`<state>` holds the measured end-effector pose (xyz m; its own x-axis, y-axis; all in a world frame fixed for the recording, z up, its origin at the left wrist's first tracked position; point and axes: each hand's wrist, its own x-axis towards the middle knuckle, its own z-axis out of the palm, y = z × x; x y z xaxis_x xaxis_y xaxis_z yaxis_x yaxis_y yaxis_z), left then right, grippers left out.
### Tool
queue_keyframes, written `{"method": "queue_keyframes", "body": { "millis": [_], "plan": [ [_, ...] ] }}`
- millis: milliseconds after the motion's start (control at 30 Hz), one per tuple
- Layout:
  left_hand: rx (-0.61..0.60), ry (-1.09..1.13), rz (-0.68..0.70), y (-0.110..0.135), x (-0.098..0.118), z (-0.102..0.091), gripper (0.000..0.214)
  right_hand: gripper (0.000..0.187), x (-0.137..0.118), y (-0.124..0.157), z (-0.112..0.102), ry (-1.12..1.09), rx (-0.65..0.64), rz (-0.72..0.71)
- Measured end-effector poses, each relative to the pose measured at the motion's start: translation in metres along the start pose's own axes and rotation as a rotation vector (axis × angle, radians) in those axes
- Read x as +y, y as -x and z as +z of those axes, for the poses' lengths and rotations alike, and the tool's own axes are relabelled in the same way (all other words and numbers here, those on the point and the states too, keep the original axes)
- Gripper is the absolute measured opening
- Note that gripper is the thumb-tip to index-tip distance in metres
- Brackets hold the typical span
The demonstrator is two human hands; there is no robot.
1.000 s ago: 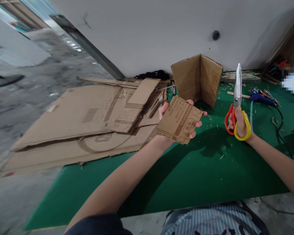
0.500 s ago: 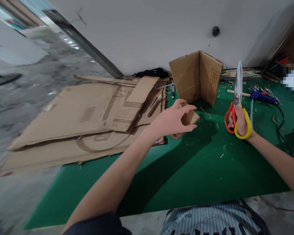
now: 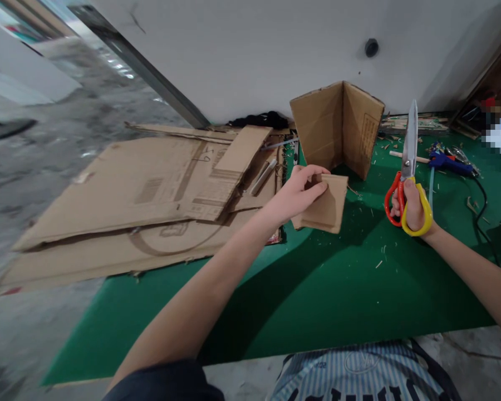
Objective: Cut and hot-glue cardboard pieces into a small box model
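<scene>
My left hand (image 3: 297, 194) pinches a small cut piece of cardboard (image 3: 329, 205) by its upper left corner, holding it above the green table (image 3: 317, 289) with its plain side toward me. Out to the right, my right hand (image 3: 412, 207) grips scissors (image 3: 409, 167) with one red and one yellow handle. Their blades point straight up and are closed. Just behind the small piece stands a folded cardboard corner (image 3: 338, 127), upright on the table.
Large flattened cardboard sheets (image 3: 142, 195) cover the table's left part and hang over its edge. A blue glue gun (image 3: 446, 162) with a black cable lies at the back right among scraps. A white wall (image 3: 250, 50) runs along the back.
My left hand turned the small cardboard piece over, from printed side up in my palm to plain side facing me, pinched by a corner. The scissors stayed upright in my right hand.
</scene>
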<state>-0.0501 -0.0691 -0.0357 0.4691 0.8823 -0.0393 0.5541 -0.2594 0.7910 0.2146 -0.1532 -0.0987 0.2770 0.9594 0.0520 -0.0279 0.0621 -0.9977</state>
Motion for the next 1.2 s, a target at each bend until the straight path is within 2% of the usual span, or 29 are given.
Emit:
{"method": "queue_keyframes", "body": {
  "millis": [67, 133, 233, 300, 400, 500, 567, 667, 867, 967, 1033, 1100, 1133, 1200],
  "plan": [
    [0.054, 0.231, -0.067, -0.005, -0.01, 0.012, 0.031, 0.059, 0.0, 0.001, 0.0, 0.002, 0.001, 0.001],
    [0.105, 0.352, -0.128, -0.009, -0.019, 0.024, 0.03, 0.059, 0.0, 0.001, 0.0, 0.001, 0.004, 0.003],
    [0.146, 0.347, -0.205, -0.008, -0.023, 0.035, 0.035, 0.059, 0.0, 0.0, -0.001, -0.003, 0.007, 0.017],
    [0.097, 0.291, -0.206, -0.003, -0.019, 0.037, 0.045, 0.06, 0.001, -0.001, -0.001, -0.012, 0.012, 0.032],
    [-0.087, 0.031, -0.099, 0.006, -0.008, 0.029, 0.065, 0.061, 0.0, -0.002, -0.001, -0.014, 0.026, 0.044],
    [-0.235, -0.462, 0.039, 0.012, -0.004, 0.013, 0.081, 0.062, -0.004, -0.001, -0.001, 0.016, 0.036, 0.041],
    [-0.35, -0.709, 0.039, 0.013, -0.006, 0.003, 0.091, 0.062, -0.01, 0.001, -0.001, 0.073, 0.059, 0.026],
    [-0.424, -0.847, -0.026, 0.013, -0.009, -0.007, 0.087, 0.062, -0.022, 0.002, -0.004, 0.203, 0.12, 0.008],
    [-0.315, -0.885, -0.049, 0.02, 0.009, -0.015, 0.075, 0.053, -0.027, -0.019, -0.024, 0.466, 0.169, 0.023],
    [-0.207, -0.811, -0.025, 0.023, 0.021, -0.025, 0.079, 0.05, -0.022, -0.032, -0.032, 0.569, 0.186, 0.122],
    [-0.105, -0.774, 0.022, 0.024, 0.025, -0.034, 0.08, 0.051, -0.018, -0.037, -0.035, 0.549, 0.167, 0.183],
    [-0.005, -0.843, 0.01, 0.025, 0.026, -0.044, 0.077, 0.054, -0.017, -0.038, -0.035, 0.464, 0.136, 0.216],
    [0.014, -0.917, -0.028, 0.025, 0.026, -0.05, 0.075, 0.055, -0.017, -0.038, -0.034, 0.415, 0.126, 0.23],
    [-0.064, -1.042, -0.151, 0.025, 0.022, -0.058, 0.072, 0.057, -0.018, -0.038, -0.032, 0.328, 0.134, 0.263]
  ]
}}
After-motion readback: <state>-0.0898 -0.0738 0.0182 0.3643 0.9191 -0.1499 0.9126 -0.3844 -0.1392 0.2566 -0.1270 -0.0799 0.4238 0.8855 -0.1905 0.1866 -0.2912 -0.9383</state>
